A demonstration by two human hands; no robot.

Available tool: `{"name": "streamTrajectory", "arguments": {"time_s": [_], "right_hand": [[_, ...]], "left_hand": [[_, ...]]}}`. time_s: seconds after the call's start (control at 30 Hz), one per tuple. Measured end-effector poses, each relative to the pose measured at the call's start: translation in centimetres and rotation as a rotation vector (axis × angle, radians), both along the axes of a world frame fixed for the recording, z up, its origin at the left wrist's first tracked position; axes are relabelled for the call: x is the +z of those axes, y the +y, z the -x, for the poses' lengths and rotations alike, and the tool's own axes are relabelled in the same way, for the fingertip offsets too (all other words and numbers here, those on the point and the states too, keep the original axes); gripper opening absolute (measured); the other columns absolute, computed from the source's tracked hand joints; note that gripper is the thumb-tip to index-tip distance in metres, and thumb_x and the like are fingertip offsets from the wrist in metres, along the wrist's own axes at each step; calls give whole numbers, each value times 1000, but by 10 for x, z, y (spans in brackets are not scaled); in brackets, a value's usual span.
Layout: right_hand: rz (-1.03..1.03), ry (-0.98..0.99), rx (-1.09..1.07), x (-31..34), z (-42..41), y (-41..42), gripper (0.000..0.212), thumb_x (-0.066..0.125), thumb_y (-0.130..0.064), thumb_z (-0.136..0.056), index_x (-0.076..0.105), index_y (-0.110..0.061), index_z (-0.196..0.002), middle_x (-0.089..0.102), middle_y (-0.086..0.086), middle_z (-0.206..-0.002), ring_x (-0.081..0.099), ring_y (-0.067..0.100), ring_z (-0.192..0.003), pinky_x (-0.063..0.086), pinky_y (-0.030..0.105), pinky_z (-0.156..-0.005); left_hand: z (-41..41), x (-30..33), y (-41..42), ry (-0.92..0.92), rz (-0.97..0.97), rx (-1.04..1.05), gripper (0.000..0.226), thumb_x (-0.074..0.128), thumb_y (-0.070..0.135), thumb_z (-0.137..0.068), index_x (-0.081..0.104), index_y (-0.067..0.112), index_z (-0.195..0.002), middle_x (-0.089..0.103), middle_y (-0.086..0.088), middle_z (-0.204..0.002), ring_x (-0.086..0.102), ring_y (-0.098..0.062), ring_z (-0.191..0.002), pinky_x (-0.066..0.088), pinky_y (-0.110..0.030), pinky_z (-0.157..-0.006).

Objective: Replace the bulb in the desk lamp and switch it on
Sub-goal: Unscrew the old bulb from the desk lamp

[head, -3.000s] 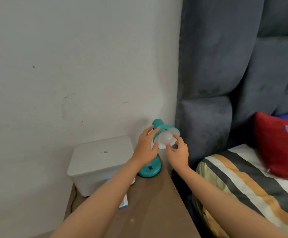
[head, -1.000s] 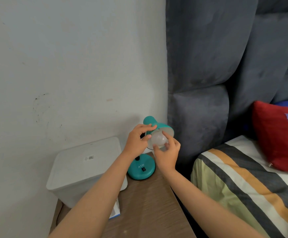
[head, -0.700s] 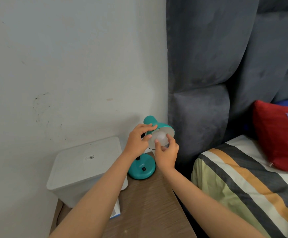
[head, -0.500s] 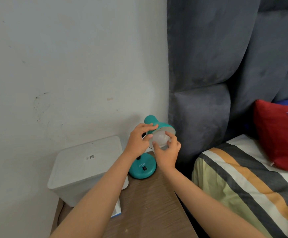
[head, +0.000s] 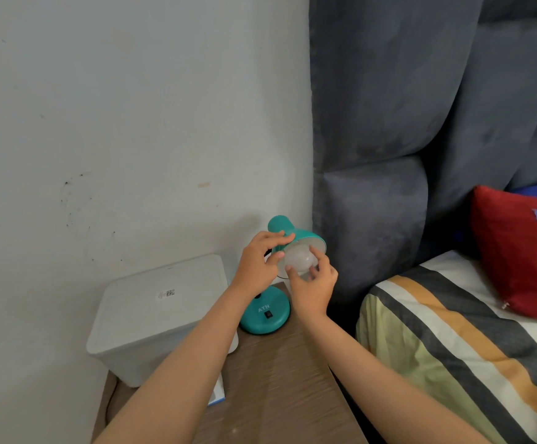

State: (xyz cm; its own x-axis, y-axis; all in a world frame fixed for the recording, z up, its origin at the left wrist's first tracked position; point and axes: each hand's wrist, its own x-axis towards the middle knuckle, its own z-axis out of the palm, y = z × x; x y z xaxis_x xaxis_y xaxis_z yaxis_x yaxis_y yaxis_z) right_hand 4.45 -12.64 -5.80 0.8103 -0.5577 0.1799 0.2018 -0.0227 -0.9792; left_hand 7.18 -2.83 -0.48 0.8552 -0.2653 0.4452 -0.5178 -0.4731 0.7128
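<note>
A small teal desk lamp stands on the wooden bedside table (head: 280, 386), its round base (head: 265, 315) carrying a black switch. The teal shade (head: 296, 233) tilts toward me. A white frosted bulb (head: 299, 259) sits in the mouth of the shade. My left hand (head: 257, 264) grips the left rim of the shade, thumb and fingers around it. My right hand (head: 313, 283) has its fingertips wrapped around the bulb from below and the right. The lamp's neck is hidden behind my left hand.
A white lidded plastic box (head: 161, 315) stands left of the lamp against the wall, a white and blue booklet (head: 218, 392) under its near edge. A padded grey headboard (head: 420, 123) rises right of the table. The striped bed (head: 468, 347) and red pillow (head: 516, 251) lie to the right.
My right fingers have shifted their hold around the bulb from frame to frame while my left hand keeps the shade still. The view has shifted slightly.
</note>
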Motion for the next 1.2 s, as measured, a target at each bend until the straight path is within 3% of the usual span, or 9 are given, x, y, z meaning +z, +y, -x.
{"name": "streamTrajectory", "arguments": {"time_s": [0.1, 0.17, 0.27, 0.4, 0.7, 0.8, 0.93, 1.2], "right_hand": [[-115, 42, 16, 1, 2, 2, 62, 72, -25, -81, 42, -18, -135, 42, 8, -132, 58, 12, -97, 49, 16, -78], [-117, 75, 21, 0, 1, 2, 61, 69, -29, -83, 40, -16, -136, 49, 10, -132, 59, 8, -90, 46, 12, -72], [-106, 59, 40, 3, 5, 6, 54, 70, -20, -84, 45, -18, -131, 52, 11, -130, 62, 7, -82, 49, 18, -75], [-42, 7, 65, 5, 7, 8, 47, 68, -2, -81, 53, -26, -119, 43, 6, -125, 59, 20, -99, 53, 32, -89], [-71, -22, 60, 7, 2, 8, 26, 73, -22, -81, 64, -37, -100, 54, 1, -115, 63, 21, -100, 54, 29, -87], [-71, -12, 66, 10, 0, 11, 28, 74, -20, -79, 64, -36, -100, 55, 0, -113, 64, 21, -97, 52, 24, -82], [-119, 18, 35, 13, 3, 18, 43, 76, -19, -78, 57, -26, -116, 52, -1, -118, 62, 20, -99, 51, 24, -79], [-109, 20, -5, 13, 8, 25, 52, 77, -6, -74, 55, -21, -119, 49, 3, -124, 55, 15, -110, 47, 30, -97]], "left_hand": [[1, 1, 1, -2, -9, -1, 39, 56, -1, -87, 63, 23, -117, 56, -1, -119, 50, -7, -115, 30, 2, -94], [2, 2, 2, -4, -13, 3, 39, 56, -1, -86, 63, 22, -117, 57, -2, -119, 51, -8, -115, 29, 3, -94], [3, 5, 5, -9, 3, 15, 39, 56, -3, -86, 64, 21, -115, 58, -1, -118, 51, -6, -113, 29, 3, -93], [4, 7, 8, -30, 2, 26, 39, 55, -7, -84, 64, 18, -113, 59, 0, -115, 52, -6, -109, 32, 0, -95], [1, 11, 19, -55, 21, 38, 40, 53, -13, -81, 65, 14, -108, 61, -4, -112, 54, -6, -103, 35, -1, -91], [-1, 11, 26, -38, 30, 40, 42, 53, -13, -81, 65, 18, -107, 61, -1, -112, 55, -7, -105, 36, -2, -93], [-2, 11, 30, -18, 46, 41, 43, 53, -12, -81, 65, 21, -106, 62, 0, -113, 55, -6, -107, 36, -4, -94], [2, 10, 28, 12, 56, 14, 42, 52, -12, -82, 65, 18, -108, 61, 1, -114, 53, 1, -106, 35, -3, -95]]}}
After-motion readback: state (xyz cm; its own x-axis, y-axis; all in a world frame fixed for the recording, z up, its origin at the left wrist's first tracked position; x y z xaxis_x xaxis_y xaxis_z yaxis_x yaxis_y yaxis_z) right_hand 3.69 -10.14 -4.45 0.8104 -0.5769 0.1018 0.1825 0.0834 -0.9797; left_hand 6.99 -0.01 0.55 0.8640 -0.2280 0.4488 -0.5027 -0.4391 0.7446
